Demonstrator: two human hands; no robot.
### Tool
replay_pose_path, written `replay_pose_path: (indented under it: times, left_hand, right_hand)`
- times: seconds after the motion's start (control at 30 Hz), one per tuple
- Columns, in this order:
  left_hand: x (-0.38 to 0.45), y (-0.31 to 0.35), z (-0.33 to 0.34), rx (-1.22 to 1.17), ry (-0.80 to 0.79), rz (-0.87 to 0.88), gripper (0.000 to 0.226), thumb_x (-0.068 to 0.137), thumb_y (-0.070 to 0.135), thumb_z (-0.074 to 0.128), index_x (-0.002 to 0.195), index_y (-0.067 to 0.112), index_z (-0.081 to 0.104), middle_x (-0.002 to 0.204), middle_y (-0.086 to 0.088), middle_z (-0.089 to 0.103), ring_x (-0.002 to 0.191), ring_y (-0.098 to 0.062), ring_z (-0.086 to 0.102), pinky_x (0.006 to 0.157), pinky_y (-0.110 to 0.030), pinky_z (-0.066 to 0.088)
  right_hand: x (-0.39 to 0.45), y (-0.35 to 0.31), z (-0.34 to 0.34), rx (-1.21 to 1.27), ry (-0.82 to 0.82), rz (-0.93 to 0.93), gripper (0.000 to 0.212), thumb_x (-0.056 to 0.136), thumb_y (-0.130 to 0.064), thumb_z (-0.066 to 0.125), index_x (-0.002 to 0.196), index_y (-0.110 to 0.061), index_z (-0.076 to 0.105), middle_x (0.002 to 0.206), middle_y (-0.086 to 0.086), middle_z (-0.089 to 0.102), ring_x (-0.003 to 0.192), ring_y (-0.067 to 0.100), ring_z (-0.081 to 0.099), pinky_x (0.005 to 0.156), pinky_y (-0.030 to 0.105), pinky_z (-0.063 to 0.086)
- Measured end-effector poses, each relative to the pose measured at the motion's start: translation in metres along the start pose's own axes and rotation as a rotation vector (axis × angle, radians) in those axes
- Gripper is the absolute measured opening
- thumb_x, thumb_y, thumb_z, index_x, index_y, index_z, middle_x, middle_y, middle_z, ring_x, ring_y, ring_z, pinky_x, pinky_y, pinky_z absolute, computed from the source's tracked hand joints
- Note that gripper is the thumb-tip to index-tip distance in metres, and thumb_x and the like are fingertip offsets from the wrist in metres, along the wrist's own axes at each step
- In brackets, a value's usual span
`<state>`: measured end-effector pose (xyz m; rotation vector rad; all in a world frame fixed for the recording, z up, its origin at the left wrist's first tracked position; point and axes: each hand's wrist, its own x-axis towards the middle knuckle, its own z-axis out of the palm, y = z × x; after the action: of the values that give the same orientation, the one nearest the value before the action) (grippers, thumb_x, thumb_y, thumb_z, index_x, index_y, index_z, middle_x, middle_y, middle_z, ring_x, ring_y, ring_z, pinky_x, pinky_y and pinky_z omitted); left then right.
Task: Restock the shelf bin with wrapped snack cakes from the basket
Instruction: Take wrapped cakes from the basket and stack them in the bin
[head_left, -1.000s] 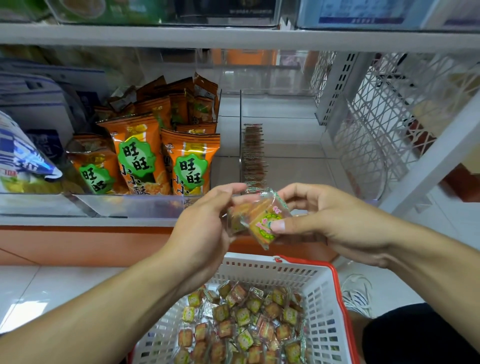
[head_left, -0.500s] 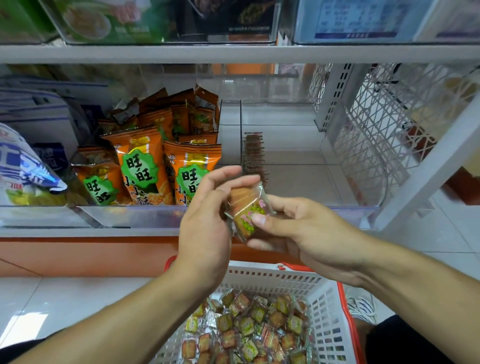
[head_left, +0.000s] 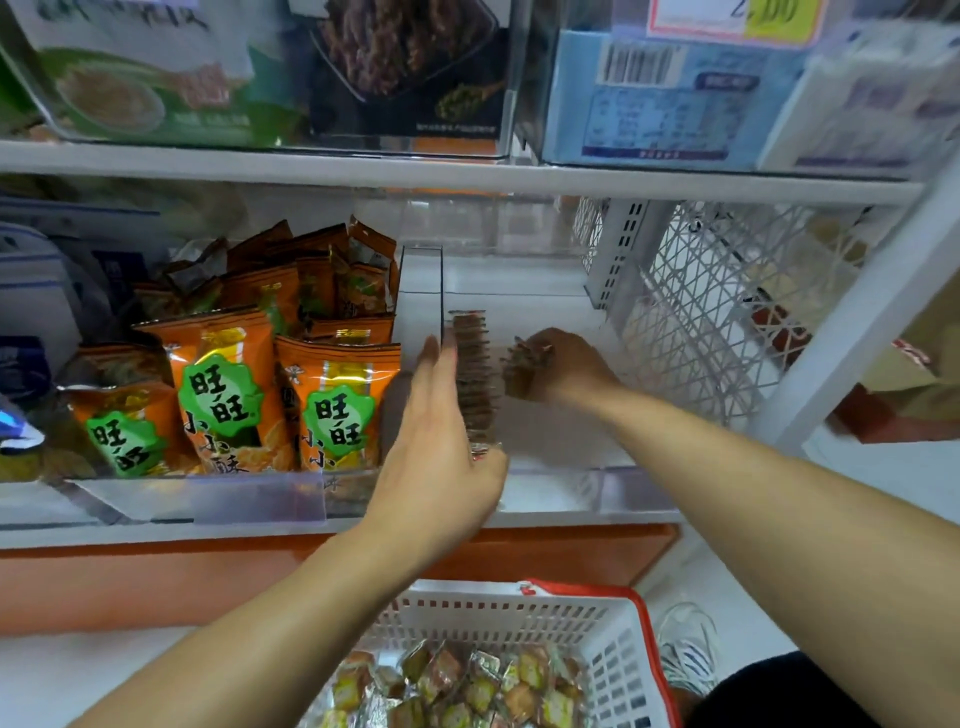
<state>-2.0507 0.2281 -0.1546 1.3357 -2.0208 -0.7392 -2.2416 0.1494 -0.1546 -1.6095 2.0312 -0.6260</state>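
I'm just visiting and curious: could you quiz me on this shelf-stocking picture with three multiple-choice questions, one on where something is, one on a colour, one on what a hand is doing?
1. Where is the white basket of wrapped snack cakes?
A. On the top shelf
B. Below the shelf, near the person
C. Inside the clear bin

2. What colour are the snack bags left of the clear bin?
A. Orange with green labels
B. Purple
C. Plain white

3. What is the right hand doing?
A. Hanging idle
B. Gripping the basket rim
C. Holding cakes inside the bin

Answers: 1 B, the basket sits low in the picture, under the shelf edge. 2 A, orange packs with green badges. 3 C, its fingers are curled round cakes beside the standing row of cakes.
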Motion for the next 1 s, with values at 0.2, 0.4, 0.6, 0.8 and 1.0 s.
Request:
replay_pose_path:
  times: [0.2, 0.4, 0.6, 0.8, 1.0]
  left_hand:
    - [0.002, -0.002, 0.009, -0.049, -0.056, -0.033, 0.099, 0.086, 0.029, 0.069, 0.160, 0.034, 0.003, 0.165, -0.001, 0.018, 0.151, -0.019, 0.025, 0.119, -0.045, 0.036]
    - [0.003, -0.007, 0.010, -0.061, -0.044, -0.038, 0.103, 0.086, 0.032, 0.068, 0.158, 0.040, -0.004, 0.167, 0.007, 0.010, 0.150, -0.017, 0.026, 0.116, -0.031, 0.031]
    - [0.000, -0.010, 0.014, -0.026, -0.054, -0.038, 0.103, 0.087, 0.037, 0.068, 0.155, 0.047, -0.009, 0.167, 0.014, 0.002, 0.150, -0.019, 0.027, 0.113, -0.032, 0.034]
    - [-0.001, -0.010, 0.008, 0.039, -0.095, -0.058, 0.092, 0.088, 0.041, 0.068, 0.156, 0.042, 0.006, 0.163, 0.023, -0.003, 0.147, -0.024, 0.035, 0.103, -0.026, 0.034]
    - [-0.022, 0.002, -0.013, -0.047, 0.135, 0.017, 0.053, 0.087, 0.024, 0.072, 0.135, 0.028, 0.050, 0.159, 0.006, 0.024, 0.148, -0.015, 0.027, 0.114, -0.022, 0.023]
  right_hand:
    - [0.073, 0.010, 0.039, 0.081, 0.056, 0.022, 0.045, 0.075, -0.017, 0.084, 0.116, -0.007, 0.066, 0.119, 0.013, 0.067, 0.107, 0.030, 0.065, 0.088, 0.033, 0.053]
    - [0.092, 0.010, 0.057, 0.347, 0.247, 0.144, 0.076, 0.075, -0.019, 0.080, 0.141, -0.019, 0.042, 0.127, 0.010, 0.062, 0.105, 0.024, 0.059, 0.087, 0.026, 0.042]
    - [0.095, 0.007, 0.056, 0.335, 0.229, 0.183, 0.062, 0.072, -0.020, 0.083, 0.127, -0.018, 0.053, 0.124, 0.012, 0.063, 0.112, 0.026, 0.061, 0.097, 0.034, 0.052]
    - [0.090, 0.014, 0.051, 0.409, 0.174, 0.242, 0.071, 0.083, -0.019, 0.075, 0.145, -0.017, 0.041, 0.139, 0.013, 0.055, 0.122, 0.025, 0.055, 0.103, 0.034, 0.048]
    - [0.032, -0.018, 0.016, 0.428, 0.428, 0.006, 0.040, 0.085, 0.004, 0.059, 0.123, -0.010, 0.062, 0.119, 0.006, 0.066, 0.108, 0.018, 0.063, 0.083, 0.013, 0.045]
